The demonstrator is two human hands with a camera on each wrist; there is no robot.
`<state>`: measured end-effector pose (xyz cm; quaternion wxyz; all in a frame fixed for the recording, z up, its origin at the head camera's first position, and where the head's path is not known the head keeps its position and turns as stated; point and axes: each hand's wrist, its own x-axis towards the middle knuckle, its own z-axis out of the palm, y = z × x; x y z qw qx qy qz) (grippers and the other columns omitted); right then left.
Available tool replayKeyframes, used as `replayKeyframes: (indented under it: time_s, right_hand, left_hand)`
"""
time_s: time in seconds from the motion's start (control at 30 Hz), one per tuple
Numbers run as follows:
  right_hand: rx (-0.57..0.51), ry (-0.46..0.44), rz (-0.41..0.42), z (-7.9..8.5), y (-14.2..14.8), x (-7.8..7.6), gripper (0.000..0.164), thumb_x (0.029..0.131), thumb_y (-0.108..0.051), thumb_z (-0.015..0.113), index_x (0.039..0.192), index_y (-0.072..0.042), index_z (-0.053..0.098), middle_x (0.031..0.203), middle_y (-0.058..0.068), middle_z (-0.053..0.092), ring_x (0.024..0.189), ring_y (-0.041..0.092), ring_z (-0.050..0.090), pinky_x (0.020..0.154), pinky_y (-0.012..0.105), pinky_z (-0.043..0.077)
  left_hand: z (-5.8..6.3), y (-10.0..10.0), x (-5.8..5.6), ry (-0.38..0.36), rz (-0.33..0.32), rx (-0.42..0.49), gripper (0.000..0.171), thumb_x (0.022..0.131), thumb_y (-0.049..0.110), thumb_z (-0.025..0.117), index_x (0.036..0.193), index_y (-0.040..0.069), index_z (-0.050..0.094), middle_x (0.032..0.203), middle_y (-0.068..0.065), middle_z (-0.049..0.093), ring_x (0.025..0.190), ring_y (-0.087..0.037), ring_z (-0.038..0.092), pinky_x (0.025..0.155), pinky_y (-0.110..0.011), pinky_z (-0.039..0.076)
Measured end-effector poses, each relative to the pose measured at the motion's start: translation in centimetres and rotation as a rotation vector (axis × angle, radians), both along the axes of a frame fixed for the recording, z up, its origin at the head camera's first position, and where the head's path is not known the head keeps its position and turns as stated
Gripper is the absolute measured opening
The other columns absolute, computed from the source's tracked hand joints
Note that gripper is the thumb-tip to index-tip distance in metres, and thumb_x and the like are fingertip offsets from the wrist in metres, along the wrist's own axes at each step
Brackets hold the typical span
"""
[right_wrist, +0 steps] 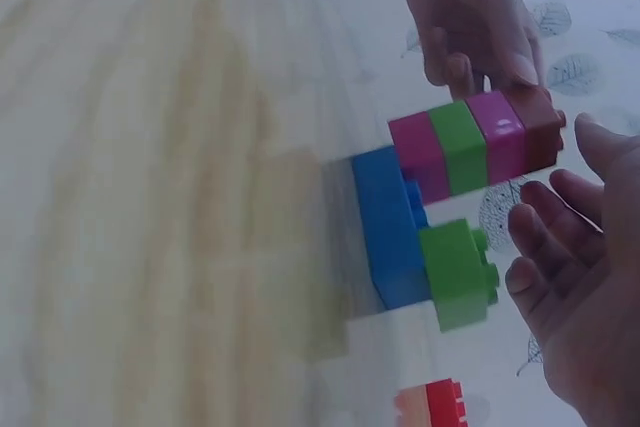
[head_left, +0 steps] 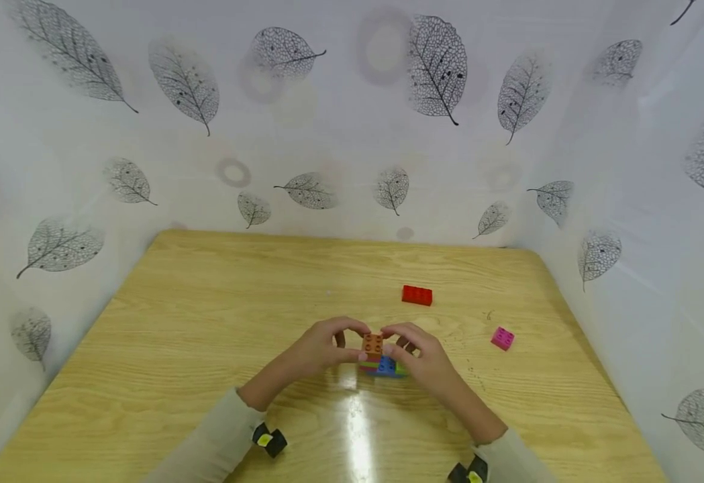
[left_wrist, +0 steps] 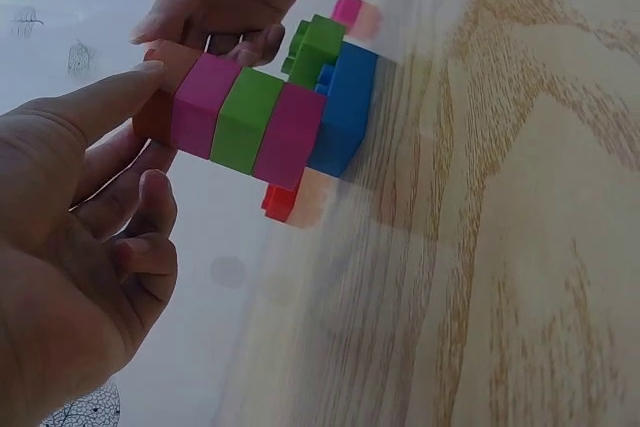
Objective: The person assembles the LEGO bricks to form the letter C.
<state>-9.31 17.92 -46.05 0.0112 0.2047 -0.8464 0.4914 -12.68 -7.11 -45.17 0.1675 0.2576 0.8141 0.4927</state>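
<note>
Pale leaf-printed cloth (head_left: 327, 134) backs a wood-grain counter (head_left: 207, 302). In the head view, a tower (head_left: 370, 364) of blocks stands between two hands: at nine o'clock the left hand (head_left: 318, 345) pinches the orange block (head_left: 373, 343) on top, and at three o'clock the right hand (head_left: 427, 359) is close beside it. Loose on the counter lie a red brick (head_left: 417, 295), between one and two o'clock from the tower, and a pink brick (head_left: 503, 339), farther off at three. The left wrist view shows the rest of the tower: lower pink block (left_wrist: 290, 132), middle green block (left_wrist: 245, 117), upper pink block (left_wrist: 203, 102), all on one end of a blue brick (left_wrist: 350, 107). In the right wrist view, an end green block (right_wrist: 458, 275) sits at six o'clock from the tower on that same brick; the right hand looks released, fingers loosely bent. Six pieces seem assembled, though whether the orange one is fully seated I cannot tell; two remain unattached.
</note>
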Motion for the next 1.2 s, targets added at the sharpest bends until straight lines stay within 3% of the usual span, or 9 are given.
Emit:
replayKeyframes:
  time_s: [0.3,0.57,0.9,1.2]
  right_hand:
    - [0.024,-0.016,-0.099,0.6,2.6,-1.6,0.029,0.099,-0.029,0.065,0.126,-0.02,0.067,0.119,0.001,0.068,0.096,0.014,0.059,0.083,0.029,0.054]
    - [0.101,0.014,-0.156,-0.3,5.0,-3.9,0.036,0.099,-0.033,0.066,0.128,-0.012,0.066,0.122,0.008,0.066,0.104,0.018,0.058,0.084,0.027,0.053]
    - [0.166,-0.053,-0.217,-1.6,7.5,-7.4,0.044,0.097,-0.046,0.065,0.13,-0.017,0.065,0.141,0.005,0.053,0.12,0.031,0.053,0.094,0.048,0.05]
    - [0.203,-0.087,-0.208,-2.6,8.5,-9.8,0.037,0.098,-0.035,0.068,0.128,-0.014,0.065,0.143,0.009,0.053,0.122,0.035,0.056,0.1,0.054,0.049]
  left_hand:
    - [0.0,0.1,0.0,0.001,0.006,0.0,0.043,0.089,0.037,0.077,0.127,0.022,0.067,0.12,0.007,0.066,0.079,-0.015,0.055,0.058,-0.026,0.046]
    - [-0.4,0.1,-0.1,-0.015,0.011,0.008,0.04,0.089,0.034,0.078,0.125,0.024,0.067,0.12,0.004,0.066,0.079,-0.016,0.054,0.059,-0.027,0.045]
    - [-0.3,0.1,0.0,-0.029,0.012,0.003,0.04,0.088,0.036,0.079,0.126,0.028,0.066,0.119,0.01,0.065,0.08,-0.016,0.055,0.059,-0.026,0.045]
    - [-0.4,0.1,-0.1,-0.032,0.01,0.011,0.039,0.089,0.037,0.078,0.125,0.03,0.065,0.12,0.01,0.064,0.08,-0.017,0.055,0.059,-0.027,0.045]
